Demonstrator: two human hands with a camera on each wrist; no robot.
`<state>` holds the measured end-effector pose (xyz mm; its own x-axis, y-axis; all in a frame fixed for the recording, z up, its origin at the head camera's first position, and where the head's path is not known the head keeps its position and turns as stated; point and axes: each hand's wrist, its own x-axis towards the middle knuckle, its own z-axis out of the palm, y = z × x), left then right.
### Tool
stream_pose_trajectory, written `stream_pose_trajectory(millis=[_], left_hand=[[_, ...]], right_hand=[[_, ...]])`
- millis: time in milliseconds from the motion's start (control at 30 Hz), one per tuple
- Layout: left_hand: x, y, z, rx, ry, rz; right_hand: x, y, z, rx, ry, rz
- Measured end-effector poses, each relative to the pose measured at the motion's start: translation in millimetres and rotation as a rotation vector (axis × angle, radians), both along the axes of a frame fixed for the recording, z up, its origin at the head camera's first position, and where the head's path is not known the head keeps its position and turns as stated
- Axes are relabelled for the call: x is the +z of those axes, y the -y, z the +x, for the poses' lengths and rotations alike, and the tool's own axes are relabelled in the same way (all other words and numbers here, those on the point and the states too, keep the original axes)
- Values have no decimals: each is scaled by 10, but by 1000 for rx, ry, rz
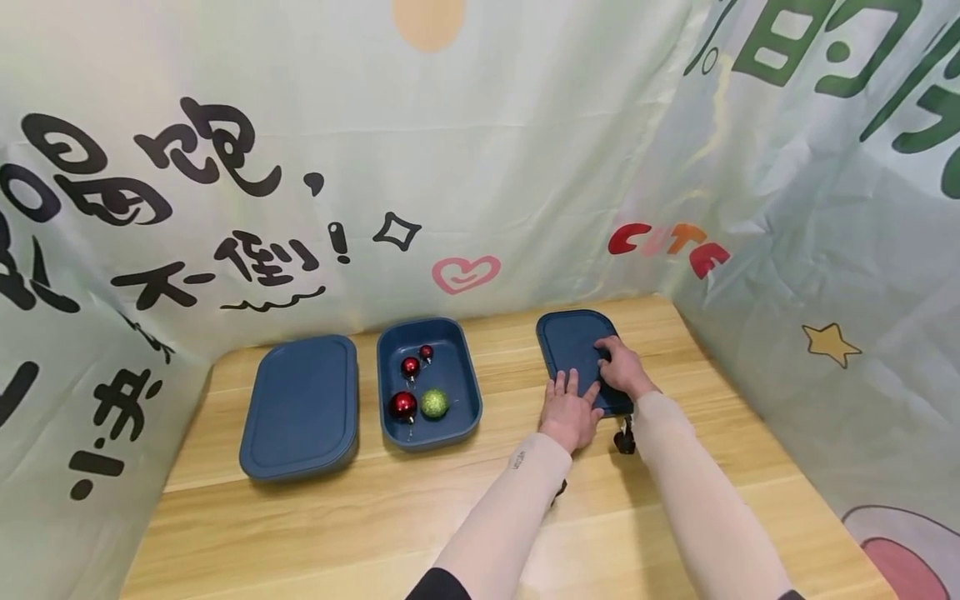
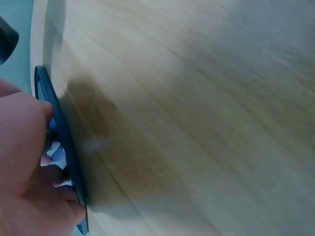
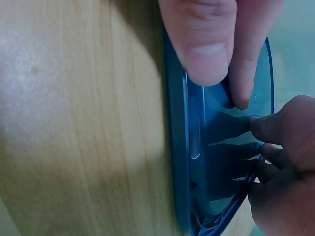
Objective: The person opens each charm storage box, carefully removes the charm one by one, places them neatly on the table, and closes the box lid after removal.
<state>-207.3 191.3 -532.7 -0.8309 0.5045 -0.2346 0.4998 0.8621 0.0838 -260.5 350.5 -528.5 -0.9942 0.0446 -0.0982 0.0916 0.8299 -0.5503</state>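
A dark blue rectangular lid (image 1: pixel 573 337) with a raised rim lies flat at the right side of the wooden table. My left hand (image 1: pixel 570 414) rests on its near left part with the fingers spread. In the left wrist view those fingers reach over the lid's edge (image 2: pixel 69 142). My right hand (image 1: pixel 624 369) touches the lid's right side from above. Its thumb (image 3: pixel 206 61) sits by the rim in the right wrist view, with another finger (image 3: pixel 244 81) touching the surface beside it.
An open blue container (image 1: pixel 450 367) stands mid-table, holding a large red bauble (image 1: pixel 402 406), a glittery green bauble (image 1: pixel 434 404) and two smaller red ones. Left of it is a blue container with its lid on (image 1: pixel 300 408). Printed cloth (image 1: pixel 525 208) hangs behind and beside the table.
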Motion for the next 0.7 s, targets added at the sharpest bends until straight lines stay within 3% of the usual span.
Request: stream_pose_trajectory(millis=[233, 400, 700], left_hand=[[-46, 24, -29, 4, 14, 77], [-40, 53, -27, -6, -7, 79], [-24, 139, -69, -64, -4, 116]], right_hand=[[-6, -1, -17, 3, -1, 10], [15, 2, -3, 4, -4, 16], [65, 19, 7, 0, 26, 27]])
